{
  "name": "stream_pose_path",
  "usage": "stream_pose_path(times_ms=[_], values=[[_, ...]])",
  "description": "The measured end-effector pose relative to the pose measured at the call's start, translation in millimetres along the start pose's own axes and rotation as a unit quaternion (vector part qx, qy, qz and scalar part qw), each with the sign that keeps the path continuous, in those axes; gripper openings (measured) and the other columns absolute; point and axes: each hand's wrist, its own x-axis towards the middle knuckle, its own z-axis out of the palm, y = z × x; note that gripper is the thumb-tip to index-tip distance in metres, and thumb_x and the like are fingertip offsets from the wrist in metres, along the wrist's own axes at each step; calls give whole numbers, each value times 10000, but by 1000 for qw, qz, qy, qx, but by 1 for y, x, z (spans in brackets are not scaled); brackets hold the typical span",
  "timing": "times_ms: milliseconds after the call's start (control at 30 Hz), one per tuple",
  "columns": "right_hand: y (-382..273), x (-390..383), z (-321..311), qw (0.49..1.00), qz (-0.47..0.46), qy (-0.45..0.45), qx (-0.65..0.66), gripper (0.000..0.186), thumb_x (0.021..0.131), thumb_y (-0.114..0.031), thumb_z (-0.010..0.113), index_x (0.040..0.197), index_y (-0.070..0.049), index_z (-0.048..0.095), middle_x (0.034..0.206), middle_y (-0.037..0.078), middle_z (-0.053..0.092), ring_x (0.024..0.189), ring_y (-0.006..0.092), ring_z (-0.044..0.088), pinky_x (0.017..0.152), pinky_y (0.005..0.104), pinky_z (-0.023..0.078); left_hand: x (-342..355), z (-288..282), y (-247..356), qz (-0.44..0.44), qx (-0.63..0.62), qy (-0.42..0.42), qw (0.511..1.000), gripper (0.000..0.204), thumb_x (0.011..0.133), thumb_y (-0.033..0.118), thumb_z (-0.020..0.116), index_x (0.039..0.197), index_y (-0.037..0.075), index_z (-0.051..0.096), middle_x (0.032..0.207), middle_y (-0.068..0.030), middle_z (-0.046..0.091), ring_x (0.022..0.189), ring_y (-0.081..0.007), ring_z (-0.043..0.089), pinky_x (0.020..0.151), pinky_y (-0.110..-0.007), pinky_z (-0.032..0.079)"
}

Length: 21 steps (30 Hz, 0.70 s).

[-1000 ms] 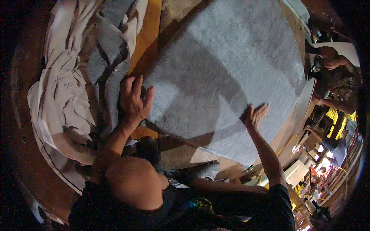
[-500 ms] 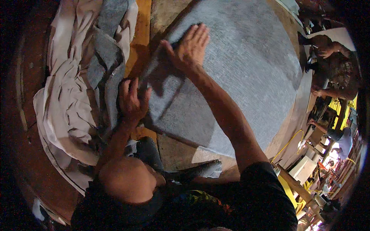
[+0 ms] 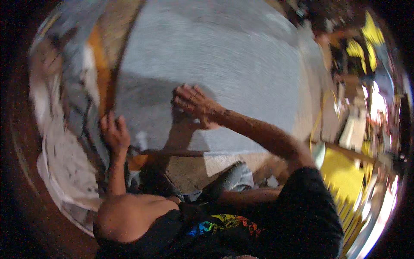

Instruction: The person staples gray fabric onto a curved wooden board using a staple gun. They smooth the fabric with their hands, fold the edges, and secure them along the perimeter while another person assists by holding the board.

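Note:
A large, flat piece covered in grey woven fabric (image 3: 215, 52) lies before me, its left and near edges dark. My right hand (image 3: 196, 103) is over its near part, fingers stretched out and holding nothing; motion blurs it, and I cannot tell whether the palm touches the fabric. A shadow falls on the cloth beside that hand. At the near left corner is my left hand (image 3: 115, 133), its fingers apart and nothing in them. It rests at or just beside the edge of the grey piece.
Crumpled beige cloth (image 3: 64, 159) is heaped along the left, with grey cloth (image 3: 79, 103) beside it. An orange-yellow strip (image 3: 100, 64) runs between cloth and panel. Brown board (image 3: 187, 170) shows at the near side. To the right are a yellow cable (image 3: 321, 116) and yellow material (image 3: 343, 172).
My right hand has come nearer to me across the grey fabric, from its far left part. My left hand stays by the left edge, now at the near corner. The whole view has turned.

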Motion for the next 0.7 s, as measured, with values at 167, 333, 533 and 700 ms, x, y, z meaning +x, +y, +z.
stream_pose_path(times_ms=[167,333,533,700], values=[[-30,-174,-44,986,86,-138,45,844,910,-420,756,1596,-89,392,1642,266,334,1507,464,343,1215,564,349,-6,2,-1,-17,38,-8,999,557,1069,401,555,1395,-49,598,1327,-303,594,1248,-462,557,1064,-522,443],[-40,-339,-15,864,495,-20,91,725,934,-388,740,1513,-31,492,1471,274,552,1371,454,518,1145,499,447,-27,3,30,49,119,-8,992,667,1072,464,538,1465,-74,508,1347,-327,588,1277,-488,544,1079,-549,432],[-47,-399,118,361,758,526,131,746,887,-445,807,1380,46,538,1268,242,631,1154,376,628,941,461,520,-34,-2,29,-20,119,-20,992,740,1069,514,513,1455,-117,482,1373,-372,561,1252,-519,560,1070,-559,443],[-38,-417,185,131,560,691,439,580,880,-439,840,1161,-5,578,1033,89,568,938,216,590,733,382,492,-21,7,-2,-78,201,-70,974,790,1068,588,454,1365,-141,525,1258,-376,600,1149,-533,601,974,-589,481]])
